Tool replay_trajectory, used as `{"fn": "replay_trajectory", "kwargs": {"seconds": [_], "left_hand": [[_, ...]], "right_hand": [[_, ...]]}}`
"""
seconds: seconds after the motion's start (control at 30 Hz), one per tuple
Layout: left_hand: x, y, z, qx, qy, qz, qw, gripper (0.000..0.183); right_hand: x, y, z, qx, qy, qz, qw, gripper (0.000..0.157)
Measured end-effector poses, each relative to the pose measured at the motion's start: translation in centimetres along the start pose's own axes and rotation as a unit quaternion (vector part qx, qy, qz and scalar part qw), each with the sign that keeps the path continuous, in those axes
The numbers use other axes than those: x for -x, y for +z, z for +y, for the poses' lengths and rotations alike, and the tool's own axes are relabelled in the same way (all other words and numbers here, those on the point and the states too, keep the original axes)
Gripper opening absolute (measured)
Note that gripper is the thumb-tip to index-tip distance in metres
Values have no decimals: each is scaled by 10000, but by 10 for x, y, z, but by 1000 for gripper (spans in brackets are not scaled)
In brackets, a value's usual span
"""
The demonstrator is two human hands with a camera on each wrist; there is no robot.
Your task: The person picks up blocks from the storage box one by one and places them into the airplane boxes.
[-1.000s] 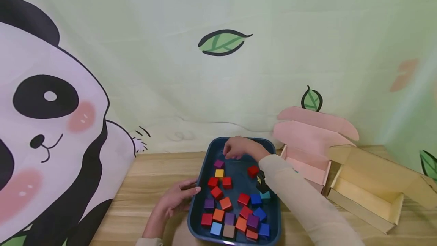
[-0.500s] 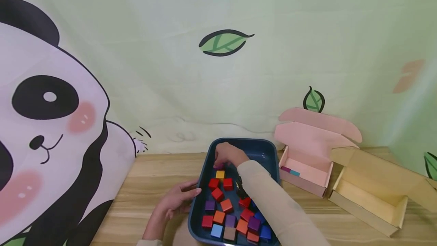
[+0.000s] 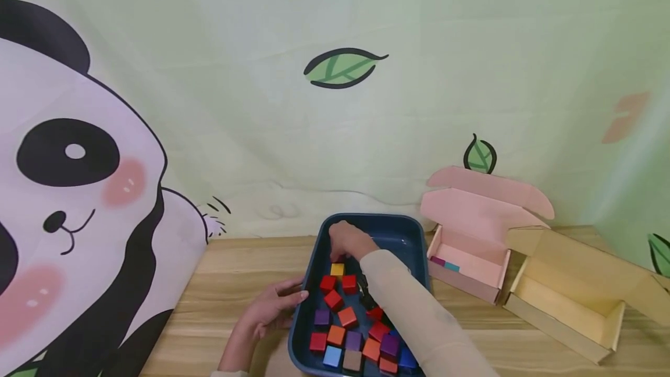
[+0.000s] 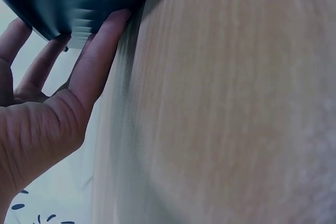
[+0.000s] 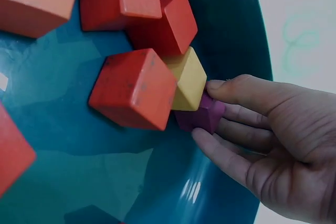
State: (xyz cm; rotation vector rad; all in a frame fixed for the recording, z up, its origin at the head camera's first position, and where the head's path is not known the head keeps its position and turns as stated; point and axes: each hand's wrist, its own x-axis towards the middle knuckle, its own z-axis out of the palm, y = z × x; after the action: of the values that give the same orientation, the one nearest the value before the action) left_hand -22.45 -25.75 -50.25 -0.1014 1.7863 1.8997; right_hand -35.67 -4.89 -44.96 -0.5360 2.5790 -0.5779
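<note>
Inside a dark blue tray (image 3: 413, 231), my right hand (image 3: 349, 241) reaches to the far left corner. In the right wrist view, that hand (image 5: 294, 135) pinches a purple cube (image 5: 202, 115) between thumb and fingers. A yellow cube (image 5: 189, 80) touches the purple one, and a red cube (image 5: 134, 88) sits beside the yellow. From the head view the purple cube is hidden under the hand. My left hand (image 3: 267, 309) rests against the tray's left side, thumb at the rim; in the left wrist view its straight fingers (image 4: 97, 59) touch the outer wall.
Several red, orange, purple and blue cubes fill the tray's near half, including a light blue cube (image 3: 332, 356) and a brown cube (image 3: 352, 360). Right of the tray stand an open pink box (image 3: 466, 287) with small coloured pieces inside and an open tan box (image 3: 560, 327).
My right hand has moved left across the tray and down onto the purple cube, taking hold of it. The left hand has stayed at the tray's side.
</note>
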Motion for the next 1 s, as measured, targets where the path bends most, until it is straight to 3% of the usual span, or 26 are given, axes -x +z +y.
{"fn": "replay_trajectory", "kwargs": {"seconds": [0.47,0.67,0.73,0.83,1.0], "left_hand": [[-1,3,-2,-117,46,126,9998,65],[0,3,-3,78,92,114,9999,67],[0,3,-2,81,79,128,9999,68],[0,3,-3,62,58,165,9998,69],[-1,4,-3,24,23,263,9996,69]], "right_hand": [[16,-30,8,897,-464,125,9948,14],[25,-42,12,1121,-859,214,9897,27],[29,-46,14,1102,-959,250,9890,25],[37,-51,18,1055,-1078,356,9879,9],[50,-58,24,1194,-1213,413,9845,12]]}}
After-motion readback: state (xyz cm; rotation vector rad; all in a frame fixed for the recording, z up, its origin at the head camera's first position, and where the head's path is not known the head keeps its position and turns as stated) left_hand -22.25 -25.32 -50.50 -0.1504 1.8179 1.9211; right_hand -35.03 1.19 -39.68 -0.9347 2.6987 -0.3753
